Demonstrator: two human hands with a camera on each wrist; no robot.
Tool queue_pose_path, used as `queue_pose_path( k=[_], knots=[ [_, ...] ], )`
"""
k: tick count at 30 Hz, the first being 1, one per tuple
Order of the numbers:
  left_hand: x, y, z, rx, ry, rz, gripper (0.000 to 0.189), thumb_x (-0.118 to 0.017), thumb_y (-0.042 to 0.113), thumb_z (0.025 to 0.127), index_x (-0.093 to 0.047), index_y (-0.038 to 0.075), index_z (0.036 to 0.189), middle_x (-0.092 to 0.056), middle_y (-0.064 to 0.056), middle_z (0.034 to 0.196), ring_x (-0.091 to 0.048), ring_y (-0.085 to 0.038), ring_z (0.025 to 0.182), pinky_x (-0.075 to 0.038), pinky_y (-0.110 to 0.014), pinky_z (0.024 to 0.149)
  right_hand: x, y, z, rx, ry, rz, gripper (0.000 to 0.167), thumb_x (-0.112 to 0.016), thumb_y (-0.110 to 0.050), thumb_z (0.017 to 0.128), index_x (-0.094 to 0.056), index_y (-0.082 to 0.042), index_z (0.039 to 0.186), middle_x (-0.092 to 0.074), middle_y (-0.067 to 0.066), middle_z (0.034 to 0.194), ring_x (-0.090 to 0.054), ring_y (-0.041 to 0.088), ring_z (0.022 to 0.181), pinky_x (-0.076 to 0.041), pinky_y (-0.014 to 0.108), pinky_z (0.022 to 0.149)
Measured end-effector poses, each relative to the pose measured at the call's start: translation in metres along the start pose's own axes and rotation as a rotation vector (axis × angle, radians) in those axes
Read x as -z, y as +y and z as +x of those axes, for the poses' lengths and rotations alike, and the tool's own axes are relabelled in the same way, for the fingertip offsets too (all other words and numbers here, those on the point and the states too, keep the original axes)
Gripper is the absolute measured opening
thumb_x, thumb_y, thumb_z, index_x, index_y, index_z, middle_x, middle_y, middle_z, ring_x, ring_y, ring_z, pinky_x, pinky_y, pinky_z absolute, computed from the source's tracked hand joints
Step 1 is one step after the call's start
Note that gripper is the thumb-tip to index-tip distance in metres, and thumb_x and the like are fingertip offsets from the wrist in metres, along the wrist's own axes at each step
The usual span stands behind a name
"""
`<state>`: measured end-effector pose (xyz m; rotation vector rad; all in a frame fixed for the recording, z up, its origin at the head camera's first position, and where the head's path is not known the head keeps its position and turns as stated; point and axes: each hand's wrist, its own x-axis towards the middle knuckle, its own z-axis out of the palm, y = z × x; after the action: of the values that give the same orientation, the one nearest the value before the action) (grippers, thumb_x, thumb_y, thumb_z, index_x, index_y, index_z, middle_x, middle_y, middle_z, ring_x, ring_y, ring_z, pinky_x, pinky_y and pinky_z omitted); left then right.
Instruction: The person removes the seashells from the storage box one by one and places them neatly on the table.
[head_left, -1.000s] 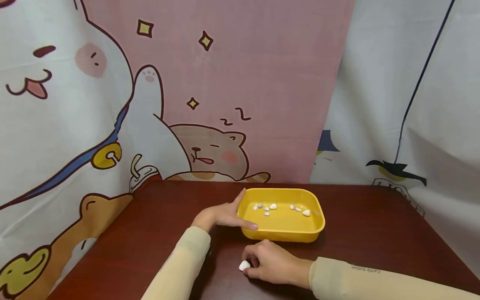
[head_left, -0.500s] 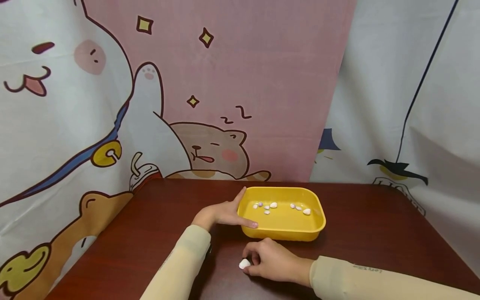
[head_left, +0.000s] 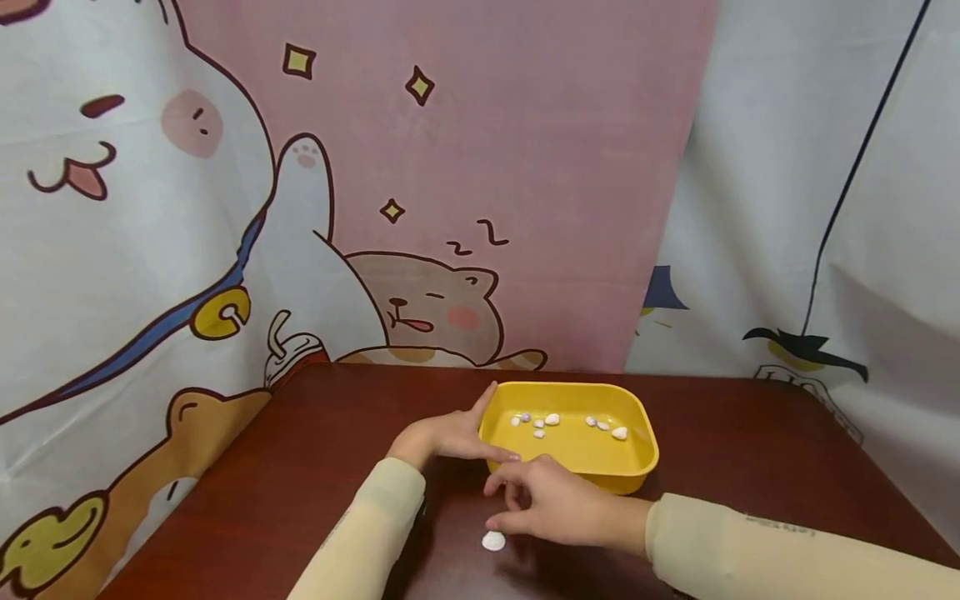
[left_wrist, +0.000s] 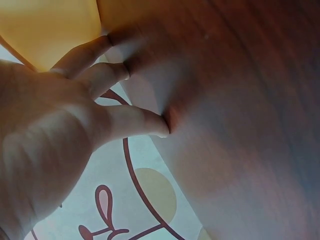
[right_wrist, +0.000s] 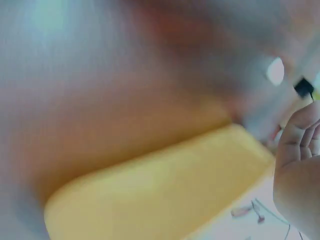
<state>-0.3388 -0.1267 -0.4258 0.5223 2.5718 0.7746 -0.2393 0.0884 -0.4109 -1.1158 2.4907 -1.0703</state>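
Note:
My left hand (head_left: 457, 435) rests against the left end of a yellow plastic tray (head_left: 577, 479), its thumb lying along the near rim. In the left wrist view, straight spread fingers (left_wrist: 142, 122) reach down to the table beside the tray. A white seashell (head_left: 493, 541) lies on the table in front of the tray. Just above it hovers my right hand (head_left: 558, 504), fingers loosely bent with a gap between thumb and forefinger, holding nothing. Inside the tray are several small shells, such as a white shell (head_left: 619, 433) at the right.
A dark red-brown wooden table (head_left: 750, 467) carries everything. Behind it hangs a cartoon-printed cloth (head_left: 562, 167), which also runs along the left and right sides. The right wrist view is blurred, with the tray's side filling its lower part.
My right hand has lifted off the white seashell and moved slightly up; the shell stays on the table. The left hand keeps its place on the tray. The head view has shifted slightly.

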Motion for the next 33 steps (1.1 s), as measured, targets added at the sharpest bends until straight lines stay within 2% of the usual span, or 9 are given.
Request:
queue_pose_path(
  k=[4, 7, 10, 12, 16, 19, 26, 30, 33],
  knots=[
    [-0.001, 0.0, 0.0, -0.005, 0.011, 0.041, 0.13, -0.076, 0.067, 0.082, 0.013, 0.033, 0.171, -0.058, -0.017, 0.153, -0.065, -0.025, 0.12, -0.048, -0.051, 0.117, 0.031, -0.004, 0.007, -0.02, 0.057, -0.065, 0.029, -0.083, -0.035, 0.094, -0.074, -0.017, 0.116, -0.062, -0.013, 0.077, -0.055, 0.003, 0.065, -0.048, 0.02, 0.062],
    [0.0, -0.001, -0.002, 0.01, 0.006, 0.045, 0.133, -0.076, 0.074, 0.081, 0.013, 0.034, 0.171, -0.052, -0.019, 0.16, -0.062, -0.029, 0.133, -0.047, -0.054, 0.118, 0.054, 0.002, 0.015, -0.095, 0.1, -0.053, 0.029, -0.081, -0.031, 0.096, -0.073, -0.013, 0.118, -0.066, -0.003, 0.082, -0.055, 0.009, 0.059, -0.05, 0.024, 0.057],
    [-0.001, -0.001, -0.005, 0.028, -0.003, 0.017, 0.137, -0.077, 0.078, 0.078, 0.013, 0.032, 0.171, -0.047, -0.02, 0.164, -0.058, -0.033, 0.14, -0.046, -0.056, 0.119, 0.073, 0.016, 0.023, -0.215, 0.134, 0.002, 0.027, -0.079, -0.025, 0.098, -0.073, -0.01, 0.12, -0.068, 0.006, 0.087, -0.054, 0.014, 0.055, -0.05, 0.028, 0.053],
    [-0.002, -0.001, -0.006, 0.032, -0.009, -0.002, 0.138, -0.078, 0.077, 0.077, 0.012, 0.031, 0.171, -0.048, -0.02, 0.163, -0.059, -0.032, 0.138, -0.046, -0.056, 0.119, 0.084, 0.028, 0.028, -0.276, 0.155, 0.021, 0.027, -0.077, -0.023, 0.099, -0.072, -0.008, 0.121, -0.069, 0.011, 0.091, -0.055, 0.015, 0.057, -0.05, 0.029, 0.054],
    [-0.002, -0.001, -0.006, 0.031, -0.008, -0.012, 0.138, -0.078, 0.077, 0.077, 0.011, 0.03, 0.171, -0.051, -0.019, 0.16, -0.06, -0.031, 0.136, -0.046, -0.056, 0.119, 0.099, 0.052, 0.039, -0.353, 0.179, 0.029, 0.031, -0.074, -0.021, 0.102, -0.071, -0.005, 0.128, -0.068, 0.012, 0.09, -0.057, 0.016, 0.06, -0.052, 0.031, 0.059],
    [-0.001, -0.002, -0.005, 0.033, -0.003, -0.012, 0.138, -0.078, 0.077, 0.077, 0.011, 0.031, 0.171, -0.053, -0.019, 0.158, -0.06, -0.031, 0.135, -0.046, -0.056, 0.119, 0.102, 0.066, 0.046, -0.381, 0.169, 0.021, 0.034, -0.073, -0.02, 0.102, -0.07, -0.004, 0.132, -0.068, 0.011, 0.086, -0.057, 0.016, 0.061, -0.054, 0.032, 0.063],
    [-0.004, -0.005, -0.006, 0.045, -0.011, -0.028, 0.137, -0.079, 0.075, 0.077, 0.011, 0.031, 0.171, -0.051, -0.02, 0.16, -0.06, -0.031, 0.135, -0.045, -0.056, 0.12, 0.089, 0.091, 0.053, -0.411, 0.09, -0.03, 0.038, -0.076, -0.019, 0.099, -0.071, -0.005, 0.135, -0.075, 0.018, 0.089, -0.062, 0.016, 0.064, -0.061, 0.034, 0.069],
    [-0.003, -0.002, -0.005, 0.036, -0.006, -0.025, 0.137, -0.079, 0.075, 0.078, 0.011, 0.032, 0.171, -0.051, -0.02, 0.16, -0.059, -0.032, 0.137, -0.044, -0.056, 0.12, 0.09, 0.102, 0.049, -0.458, 0.103, -0.018, 0.04, -0.077, -0.019, 0.099, -0.072, -0.008, 0.137, -0.075, 0.014, 0.087, -0.06, 0.016, 0.063, -0.062, 0.033, 0.069],
    [-0.003, 0.001, -0.002, 0.029, -0.004, -0.004, 0.136, -0.078, 0.077, 0.078, 0.011, 0.033, 0.171, -0.05, -0.021, 0.161, -0.058, -0.033, 0.14, -0.044, -0.056, 0.12, 0.094, 0.109, 0.043, -0.476, 0.127, -0.012, 0.04, -0.076, -0.018, 0.099, -0.071, -0.007, 0.137, -0.073, 0.012, 0.08, -0.059, 0.017, 0.062, -0.057, 0.031, 0.064]
  ],
)
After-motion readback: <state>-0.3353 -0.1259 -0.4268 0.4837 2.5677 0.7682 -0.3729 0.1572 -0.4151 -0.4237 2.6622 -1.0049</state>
